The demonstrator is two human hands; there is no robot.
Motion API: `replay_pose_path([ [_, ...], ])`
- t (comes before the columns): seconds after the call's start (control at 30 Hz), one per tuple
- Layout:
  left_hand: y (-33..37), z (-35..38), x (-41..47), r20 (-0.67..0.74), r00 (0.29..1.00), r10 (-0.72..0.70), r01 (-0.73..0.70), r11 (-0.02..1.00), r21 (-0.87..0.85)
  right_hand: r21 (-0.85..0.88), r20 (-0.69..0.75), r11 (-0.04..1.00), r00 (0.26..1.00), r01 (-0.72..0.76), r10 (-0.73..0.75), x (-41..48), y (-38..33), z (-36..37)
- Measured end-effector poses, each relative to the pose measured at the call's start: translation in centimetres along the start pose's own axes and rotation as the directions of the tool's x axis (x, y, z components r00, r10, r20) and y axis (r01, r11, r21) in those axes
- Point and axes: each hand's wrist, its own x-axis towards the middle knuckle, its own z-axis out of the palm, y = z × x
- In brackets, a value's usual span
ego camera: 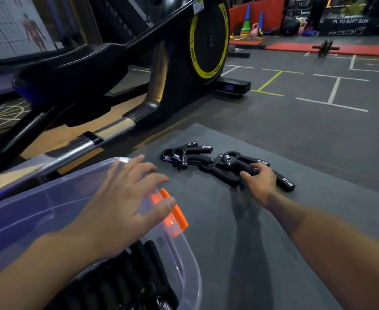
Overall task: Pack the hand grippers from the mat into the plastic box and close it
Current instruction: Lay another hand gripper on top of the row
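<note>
Several black hand grippers (190, 155) lie in a loose pile on the grey mat (262, 231). My right hand (260, 179) reaches into the right side of that pile, its fingers closing around one hand gripper (235, 170). At the lower left stands the clear plastic box (184, 265) with an orange latch (175, 211). Black hand grippers (126, 280) lie inside it. My left hand (126, 198) hovers over the box with its fingers spread, holding nothing. The clear lid (38, 186) leans behind the box.
A black exercise machine with a yellow-ringed flywheel (208, 39) stands just behind the mat and box. Its metal rail (108, 133) runs close to the box. Grey floor with painted lines (331, 92) stretches to the right. Cones and red mats are far back.
</note>
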Motion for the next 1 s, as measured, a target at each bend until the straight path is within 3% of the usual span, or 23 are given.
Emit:
replay_pose_path([
  [0.47, 0.4, -0.7, 0.2, 0.022, 1.0, 0.019, -0.02, 1.0, 0.023, 0.09, -0.189, 0.995, 0.981, -0.031, 0.047, -0.7, -3.6, -1.3],
  [0.57, 0.5, -1.3, -0.3, -0.001, 0.999, 0.038, -0.038, 0.999, 0.007, 0.138, -0.179, 0.99, 0.983, -0.021, 0.046, -1.7, -5.8, -2.8],
  [0.8, -0.3, -4.5, -1.7, -0.107, 0.994, 0.006, -0.011, 0.999, -0.044, 0.215, -0.098, 0.963, 0.985, 0.163, -0.145, -5.2, -11.6, -5.7],
  [1.0, -1.3, -7.6, -3.6, -0.17, 0.985, -0.03, 0.021, 0.998, -0.051, 0.39, -0.047, 0.895, 0.975, 0.217, -0.216, -9.7, -18.2, -6.9],
])
